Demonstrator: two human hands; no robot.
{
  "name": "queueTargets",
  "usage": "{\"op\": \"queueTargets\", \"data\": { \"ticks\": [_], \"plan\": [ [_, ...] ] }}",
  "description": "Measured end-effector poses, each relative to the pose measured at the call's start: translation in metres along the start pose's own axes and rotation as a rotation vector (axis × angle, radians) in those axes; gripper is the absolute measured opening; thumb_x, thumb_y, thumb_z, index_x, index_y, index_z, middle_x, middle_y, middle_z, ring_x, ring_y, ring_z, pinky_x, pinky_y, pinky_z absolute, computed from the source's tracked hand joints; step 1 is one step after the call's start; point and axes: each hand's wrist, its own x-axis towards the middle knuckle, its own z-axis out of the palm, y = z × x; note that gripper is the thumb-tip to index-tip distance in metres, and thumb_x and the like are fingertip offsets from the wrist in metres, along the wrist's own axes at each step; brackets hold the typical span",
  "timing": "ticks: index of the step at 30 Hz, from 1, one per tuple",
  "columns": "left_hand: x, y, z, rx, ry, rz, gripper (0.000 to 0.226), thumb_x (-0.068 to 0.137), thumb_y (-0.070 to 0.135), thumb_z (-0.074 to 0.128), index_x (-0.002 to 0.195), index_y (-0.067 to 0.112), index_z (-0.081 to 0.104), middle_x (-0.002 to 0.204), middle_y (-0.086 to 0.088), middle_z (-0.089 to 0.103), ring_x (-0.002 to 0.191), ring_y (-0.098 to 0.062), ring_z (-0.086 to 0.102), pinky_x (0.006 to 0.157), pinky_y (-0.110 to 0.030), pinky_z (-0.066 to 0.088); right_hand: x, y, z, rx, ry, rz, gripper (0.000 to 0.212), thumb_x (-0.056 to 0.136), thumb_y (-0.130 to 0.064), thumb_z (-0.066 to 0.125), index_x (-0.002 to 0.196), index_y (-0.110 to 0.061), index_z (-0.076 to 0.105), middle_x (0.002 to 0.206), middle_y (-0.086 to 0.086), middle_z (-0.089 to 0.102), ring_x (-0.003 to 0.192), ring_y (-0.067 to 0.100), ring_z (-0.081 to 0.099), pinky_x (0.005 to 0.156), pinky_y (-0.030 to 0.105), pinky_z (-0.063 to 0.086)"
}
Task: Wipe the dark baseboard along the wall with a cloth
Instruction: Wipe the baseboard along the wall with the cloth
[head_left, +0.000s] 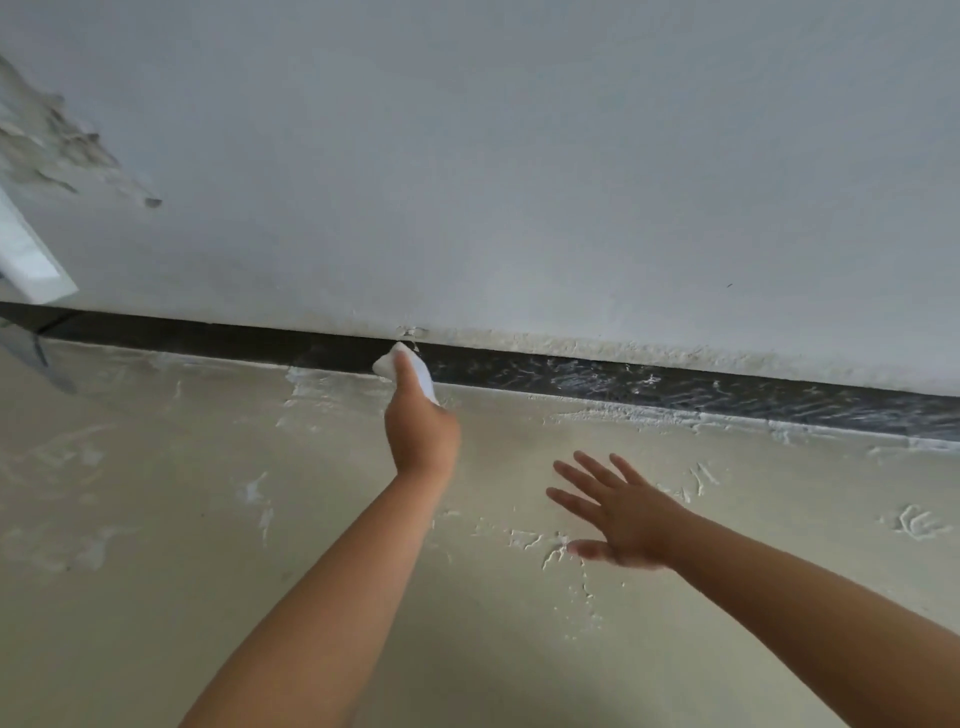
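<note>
A hand rubs a cloth on the dark strip by the wall.

Close by, the right hand (618, 512) is spread flat, fingers apart, over the pale floor (156, 545) with white smears. Farther on, the left hand (421, 426) curls its fingers around a white cloth (410, 364), pushing it against the dark baseboard (675, 384). Behind that is the white wall (519, 156).
</note>
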Motion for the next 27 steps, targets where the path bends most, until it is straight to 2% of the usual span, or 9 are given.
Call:
{"op": "queueTargets", "data": {
  "ticks": [2,6,8,11,14,16,19,24,27],
  "plan": [
    [0.011,-0.013,-0.011,-0.027,0.055,-0.039,0.070,0.086,-0.011,0.034,0.145,0.017,0.012,0.141,-0.017,0.039,0.125,-0.031,0.043,0.089,-0.023,0.037,-0.011,0.001,-0.001,-0.012,-0.025,0.006,0.105,0.048,-0.072,-0.020,0.144,-0.030,-0.007,0.151,0.000,-0.023,0.138,0.022,-0.024,0.110,0.043,-0.017],
    [0.025,-0.027,-0.013,-0.063,0.046,-0.086,0.067,0.087,-0.009,0.036,0.145,0.016,0.015,0.135,-0.018,0.044,0.118,-0.033,0.046,0.070,-0.013,0.030,-0.018,-0.011,0.014,0.066,-0.042,0.126,0.107,0.046,-0.071,-0.022,0.144,-0.029,-0.010,0.144,0.005,-0.033,0.138,0.026,-0.024,0.111,0.044,-0.016],
    [0.028,-0.027,-0.007,-0.086,0.010,-0.065,0.064,0.089,-0.005,0.037,0.144,0.018,0.016,0.134,-0.020,0.044,0.117,-0.034,0.046,0.075,-0.017,0.028,-0.015,-0.020,0.024,0.131,0.024,0.205,0.104,0.048,-0.070,-0.023,0.143,-0.031,-0.011,0.134,0.008,-0.038,0.133,0.034,-0.029,0.110,0.046,-0.017],
    [0.025,-0.021,0.002,-0.124,-0.021,-0.041,0.063,0.090,-0.005,0.036,0.144,0.018,0.016,0.136,-0.019,0.041,0.118,-0.031,0.046,0.068,-0.006,0.024,-0.009,-0.032,0.035,0.137,0.099,0.278,0.101,0.051,-0.070,-0.028,0.142,-0.032,-0.010,0.132,0.014,-0.038,0.119,0.044,-0.034,0.100,0.050,-0.024],
    [0.024,-0.011,0.006,-0.147,-0.021,-0.031,0.064,0.089,-0.007,0.036,0.145,0.017,0.015,0.134,-0.020,0.043,0.108,-0.027,0.048,0.069,-0.002,0.018,-0.006,-0.034,0.037,0.016,0.235,0.338,0.097,0.065,-0.069,-0.029,0.144,-0.029,0.012,0.149,0.020,-0.007,0.130,0.048,-0.009,0.106,0.057,-0.003],
    [0.022,-0.005,0.008,-0.145,-0.006,-0.031,0.063,0.088,-0.007,0.035,0.144,0.017,0.017,0.129,-0.020,0.048,0.099,-0.021,0.047,0.068,-0.004,0.019,-0.005,-0.035,0.043,-0.004,0.287,0.335,0.098,0.070,-0.069,-0.028,0.142,-0.027,0.022,0.150,0.020,0.016,0.134,0.039,-0.019,0.108,0.058,0.004],
    [0.012,0.009,0.021,-0.159,0.001,-0.019,0.063,0.087,-0.009,0.036,0.143,0.016,0.021,0.125,-0.021,0.051,0.102,-0.024,0.050,0.070,-0.005,0.020,-0.007,-0.039,0.048,0.085,0.417,0.384,0.074,0.092,-0.055,-0.005,0.125,-0.024,0.053,0.129,0.011,0.055,0.138,0.019,-0.022,0.107,0.043,0.009],
    [-0.020,0.033,0.054,-0.212,-0.110,0.009,0.063,0.086,-0.009,0.037,0.143,0.014,0.021,0.122,-0.022,0.054,0.101,-0.026,0.051,0.068,-0.006,0.022,-0.003,-0.040,0.052,0.101,0.530,0.389,0.071,0.093,-0.054,-0.002,0.122,-0.026,0.056,0.147,0.009,0.033,0.139,0.015,-0.020,0.104,0.040,0.003],
    [-0.035,0.036,0.067,-0.194,-0.235,0.099,0.062,0.087,-0.006,0.039,0.143,0.015,0.023,0.124,-0.023,0.053,0.113,-0.033,0.050,0.069,-0.005,0.024,-0.003,-0.039,0.053,0.099,0.563,0.397,0.073,0.095,-0.050,-0.001,0.116,-0.024,0.063,0.127,0.008,0.057,0.139,0.015,-0.019,0.103,0.039,0.004]
  ]
}}
